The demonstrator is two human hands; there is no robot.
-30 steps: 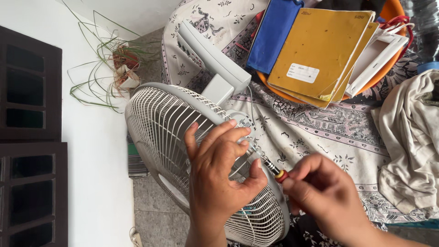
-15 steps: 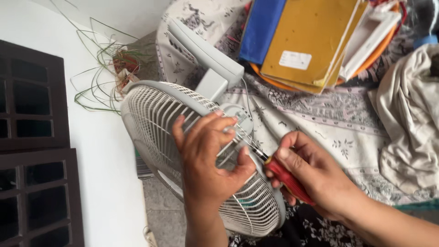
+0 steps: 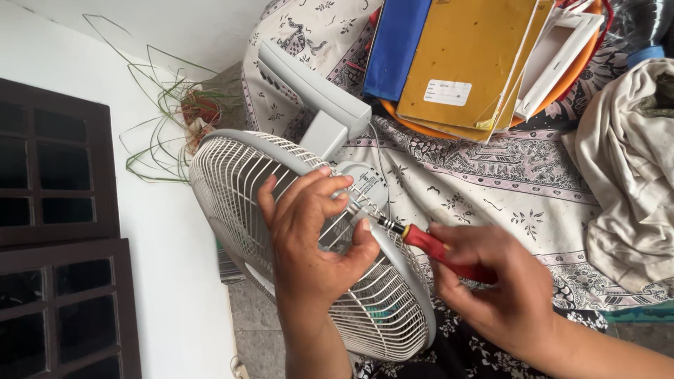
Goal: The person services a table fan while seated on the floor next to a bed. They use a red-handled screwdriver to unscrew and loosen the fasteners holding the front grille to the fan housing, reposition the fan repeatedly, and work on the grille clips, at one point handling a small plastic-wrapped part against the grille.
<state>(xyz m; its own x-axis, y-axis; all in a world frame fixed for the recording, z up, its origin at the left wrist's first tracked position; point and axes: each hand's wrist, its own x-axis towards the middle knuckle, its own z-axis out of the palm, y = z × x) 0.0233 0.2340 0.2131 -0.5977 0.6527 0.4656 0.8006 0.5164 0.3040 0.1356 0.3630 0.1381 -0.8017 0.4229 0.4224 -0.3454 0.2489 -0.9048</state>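
The white table fan lies tilted on the patterned bedspread, its round wire grille facing up toward you and its pale base pointing away, toward the pile of books. The grille hangs partly off the cloth, over the tiled floor beside the white wall.

Your left hand rests on the grille near its centre, fingers curled over the wires and the thumb hooked around the plastic rim, so it is gripping the fan's guard. Your right hand is closed around the red handle of a screwdriver. Its dark metal shaft runs up and left, and the tip meets the rim of the grille right beside your left thumb; the exact spot it touches is too small to make out.

Beyond the fan, an orange tray holds a blue book, a mustard-yellow book with a white label and a white frame-like piece. A crumpled beige cloth lies on the bedspread to your right. At the far left are dark wooden window frames, and near the wall a small potted plant with long thin leaves.
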